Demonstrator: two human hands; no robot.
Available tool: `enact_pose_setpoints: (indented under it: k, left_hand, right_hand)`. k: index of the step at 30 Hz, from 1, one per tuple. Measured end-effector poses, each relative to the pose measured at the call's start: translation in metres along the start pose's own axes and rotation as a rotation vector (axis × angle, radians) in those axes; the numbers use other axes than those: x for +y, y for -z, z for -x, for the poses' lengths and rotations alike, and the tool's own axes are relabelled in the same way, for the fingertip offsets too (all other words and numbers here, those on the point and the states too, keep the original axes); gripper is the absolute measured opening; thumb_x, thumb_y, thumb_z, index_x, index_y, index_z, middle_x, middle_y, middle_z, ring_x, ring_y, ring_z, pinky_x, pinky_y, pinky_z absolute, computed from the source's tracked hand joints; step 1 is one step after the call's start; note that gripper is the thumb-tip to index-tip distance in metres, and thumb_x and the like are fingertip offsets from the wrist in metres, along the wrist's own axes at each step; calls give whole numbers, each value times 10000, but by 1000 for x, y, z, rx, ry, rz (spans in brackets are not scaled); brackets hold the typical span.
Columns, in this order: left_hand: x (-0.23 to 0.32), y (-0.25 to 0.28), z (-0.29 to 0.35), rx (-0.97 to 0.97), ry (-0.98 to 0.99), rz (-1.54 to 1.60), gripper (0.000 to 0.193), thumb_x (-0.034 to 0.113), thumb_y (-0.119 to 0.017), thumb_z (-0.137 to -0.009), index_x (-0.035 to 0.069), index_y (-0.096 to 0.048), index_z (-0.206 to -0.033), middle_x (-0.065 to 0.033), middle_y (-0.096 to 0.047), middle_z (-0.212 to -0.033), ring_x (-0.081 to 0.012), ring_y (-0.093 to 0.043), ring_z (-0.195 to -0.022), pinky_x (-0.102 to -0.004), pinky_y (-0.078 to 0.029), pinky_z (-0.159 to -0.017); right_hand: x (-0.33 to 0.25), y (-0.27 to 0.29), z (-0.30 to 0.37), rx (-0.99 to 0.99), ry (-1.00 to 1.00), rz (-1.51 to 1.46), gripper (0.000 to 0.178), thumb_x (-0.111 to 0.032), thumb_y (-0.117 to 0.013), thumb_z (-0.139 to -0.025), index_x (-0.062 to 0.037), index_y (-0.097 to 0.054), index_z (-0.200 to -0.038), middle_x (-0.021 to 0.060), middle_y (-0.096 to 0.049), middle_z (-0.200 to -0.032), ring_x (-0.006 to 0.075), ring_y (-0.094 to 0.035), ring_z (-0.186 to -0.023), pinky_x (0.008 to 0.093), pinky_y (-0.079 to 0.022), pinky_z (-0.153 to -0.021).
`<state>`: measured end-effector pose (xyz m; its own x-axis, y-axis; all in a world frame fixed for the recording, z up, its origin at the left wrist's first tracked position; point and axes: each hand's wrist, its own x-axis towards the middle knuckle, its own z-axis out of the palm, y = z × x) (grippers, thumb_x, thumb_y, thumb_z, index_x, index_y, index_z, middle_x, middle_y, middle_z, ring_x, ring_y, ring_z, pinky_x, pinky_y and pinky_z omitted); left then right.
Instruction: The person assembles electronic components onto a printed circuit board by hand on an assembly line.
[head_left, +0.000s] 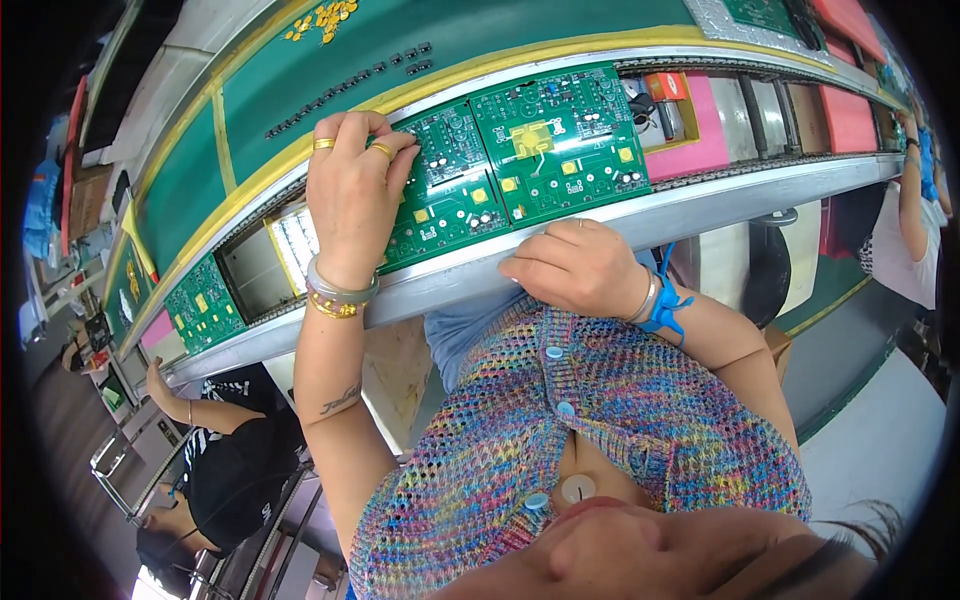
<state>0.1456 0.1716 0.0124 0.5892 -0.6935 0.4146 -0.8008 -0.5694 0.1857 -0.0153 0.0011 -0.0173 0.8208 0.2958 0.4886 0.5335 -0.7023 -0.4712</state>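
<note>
Two green circuit boards lie side by side in the conveyor. The left circuit board (440, 205) carries yellow square parts and small cylinders. On the right circuit board (560, 150) there is a patch of yellow tape and a short white wire. My left hand (355, 190) bends over the left board's upper left part, its fingertips pinched together at the board; whatever they hold is hidden. With its fingers curled, my right hand (578, 265) rests on the metal rail (690, 215) just below the boards. Nothing shows in it, but its palm side is hidden.
Small black components (345, 88) stand in a row on the green bench mat (230, 75) beyond the conveyor. Farther back lies a pile of yellow discs (325, 20). Another circuit board (203, 305) sits down the line. Co-workers' arms (178, 400) reach in at both sides.
</note>
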Motion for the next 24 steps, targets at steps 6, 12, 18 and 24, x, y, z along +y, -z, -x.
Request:
enact_pose_setpoints:
  k: [6, 12, 18, 24]
  left_hand:
    - [1, 0, 0, 15, -22, -28, 107, 83, -713, -641, 75, -664, -736, -32, -549, -829, -232, -516, -854, -333, -450, -684]
    - [1, 5, 11, -62, -83, -97, 178, 62, -701, -666, 77, -675, -841, -40, -548, -830, -222, -528, -832, -333, -452, -656]
    - [-47, 52, 32, 202, 132, -189, 180, 122, -692, -749, 87, -680, -925, -80, -587, -894, -242, -537, -801, -352, -436, -702]
    - [-226, 112, 190, -84, 705, -748, 615, 493, -448, -890, -32, -503, -1205, -249, -437, -1271, -402, -383, -1180, -463, -308, -990]
  right_hand:
    - [0, -1, 1, -4, -6, 3, 220, -94, -663, -646, -112, -621, -861, -8, -580, -784, 150, -557, -652, 274, -460, -555]
    - [-6, -7, -19, -18, 63, -17, 227, -140, -659, -666, -109, -619, -887, 6, -590, -821, 172, -579, -754, 303, -473, -651]
    - [-33, -59, -83, -101, 202, 109, 395, -340, -639, -729, -39, -577, -976, 80, -587, -921, 245, -526, -1010, 465, -257, -1055]
    - [-44, -91, -97, -256, 69, 10, 317, -355, -646, -731, -48, -596, -792, 92, -563, -711, 251, -560, -807, 478, -263, -1037]
